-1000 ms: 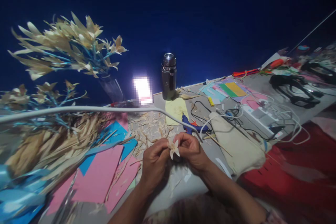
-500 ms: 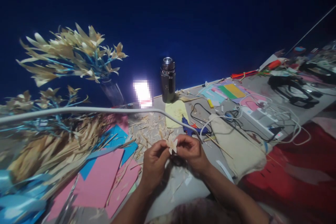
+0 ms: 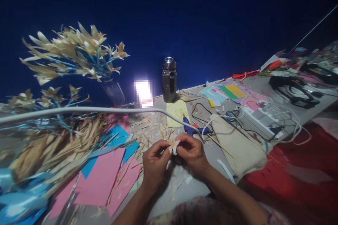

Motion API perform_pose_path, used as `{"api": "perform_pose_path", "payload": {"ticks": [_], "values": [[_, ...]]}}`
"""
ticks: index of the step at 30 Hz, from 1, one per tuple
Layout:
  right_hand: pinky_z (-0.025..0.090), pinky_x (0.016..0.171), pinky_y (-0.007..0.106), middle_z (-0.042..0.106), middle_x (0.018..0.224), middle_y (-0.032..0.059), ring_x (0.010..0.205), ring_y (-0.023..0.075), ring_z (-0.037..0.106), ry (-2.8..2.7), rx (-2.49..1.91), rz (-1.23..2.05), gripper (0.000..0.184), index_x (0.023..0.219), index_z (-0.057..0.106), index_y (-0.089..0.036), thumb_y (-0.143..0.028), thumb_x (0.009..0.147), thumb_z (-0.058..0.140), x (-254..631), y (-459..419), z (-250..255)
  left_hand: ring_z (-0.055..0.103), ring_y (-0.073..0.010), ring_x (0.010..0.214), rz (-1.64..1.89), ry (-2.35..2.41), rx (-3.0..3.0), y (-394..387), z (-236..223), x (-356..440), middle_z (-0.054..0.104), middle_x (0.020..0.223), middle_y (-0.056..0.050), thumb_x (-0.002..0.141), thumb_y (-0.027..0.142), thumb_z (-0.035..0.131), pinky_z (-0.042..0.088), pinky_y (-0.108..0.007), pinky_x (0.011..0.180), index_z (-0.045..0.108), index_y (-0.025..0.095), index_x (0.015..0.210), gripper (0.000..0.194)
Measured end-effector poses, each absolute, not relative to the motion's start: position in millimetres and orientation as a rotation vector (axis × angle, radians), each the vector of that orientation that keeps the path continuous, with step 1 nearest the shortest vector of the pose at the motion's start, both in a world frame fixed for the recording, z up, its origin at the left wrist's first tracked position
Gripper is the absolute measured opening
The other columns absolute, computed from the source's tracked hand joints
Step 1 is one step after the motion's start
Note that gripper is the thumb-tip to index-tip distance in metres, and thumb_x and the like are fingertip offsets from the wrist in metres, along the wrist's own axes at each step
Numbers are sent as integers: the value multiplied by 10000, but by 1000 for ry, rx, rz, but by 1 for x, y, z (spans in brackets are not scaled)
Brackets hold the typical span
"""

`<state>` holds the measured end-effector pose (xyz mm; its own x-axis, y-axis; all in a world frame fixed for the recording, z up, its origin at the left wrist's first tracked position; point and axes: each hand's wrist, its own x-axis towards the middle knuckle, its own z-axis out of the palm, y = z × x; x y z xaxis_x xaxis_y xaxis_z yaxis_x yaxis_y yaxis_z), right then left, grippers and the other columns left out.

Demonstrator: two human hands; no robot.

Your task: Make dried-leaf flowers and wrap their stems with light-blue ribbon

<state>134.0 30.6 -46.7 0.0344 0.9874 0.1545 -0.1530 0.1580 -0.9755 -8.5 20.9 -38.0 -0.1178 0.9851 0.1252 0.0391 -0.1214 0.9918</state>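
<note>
The left grip (image 3: 155, 161) and the right grip (image 3: 192, 152) are pinching a pale flower (image 3: 173, 145), thumb and finger closed on each side. It is sitting right between their tips. Pink paper (image 3: 100, 179) is lying to the left, a blue glue gun (image 3: 189, 132) just past the right grip, and a dark flask (image 3: 169, 84) is standing far back.

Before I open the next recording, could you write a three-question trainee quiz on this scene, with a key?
1. What do the left hand and right hand pinch between them?
2. True or false: the dark, cylindrical, shiny-topped flask stands upright.
3. In the picture, does the white, rectangular power strip lie left or right of the blue-and-orange glue gun?

Key:
1. A small, cream-coloured flower with pointed petals.
2. True.
3. Right.
</note>
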Motion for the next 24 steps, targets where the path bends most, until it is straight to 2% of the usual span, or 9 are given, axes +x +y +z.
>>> {"api": "perform_pose_path", "payload": {"ticks": [6, 14, 19, 24], "values": [[387, 510, 231, 667, 733, 13, 618, 141, 536, -1294, -1031, 899, 109, 728, 731, -221, -150, 721, 649, 133, 31, -47, 604, -162, 630, 1423, 1298, 1384, 21, -37, -11, 659, 651, 17, 766, 194, 705, 478, -273, 612, 703, 216, 674, 95], [390, 504, 233, 698, 735, 11, 589, 135, 546, -1322, -1044, 765, 147, 699, 713, -223, -112, 710, 618, 129, 29, -49, 624, -164, 646, 1550, 1328, 1446, 20, -40, -6, 693, 680, 20, 748, 156, 703, 478, -283, 641, 694, 233, 679, 103], [416, 527, 240, 718, 765, 18, 599, 138, 555, -1285, -1062, 760, 131, 717, 727, -224, -123, 743, 647, 125, 27, -56, 608, -153, 615, 1554, 1396, 1421, 19, -41, -3, 682, 651, 27, 748, 170, 712, 464, -270, 617, 698, 230, 670, 99], [451, 597, 246, 695, 778, 14, 660, 146, 576, -1204, -1063, 924, 73, 771, 720, -210, -171, 783, 660, 127, 30, -62, 635, -172, 644, 1498, 1443, 1376, 18, -37, -2, 703, 676, 8, 753, 182, 682, 503, -288, 658, 727, 224, 693, 86]]}}
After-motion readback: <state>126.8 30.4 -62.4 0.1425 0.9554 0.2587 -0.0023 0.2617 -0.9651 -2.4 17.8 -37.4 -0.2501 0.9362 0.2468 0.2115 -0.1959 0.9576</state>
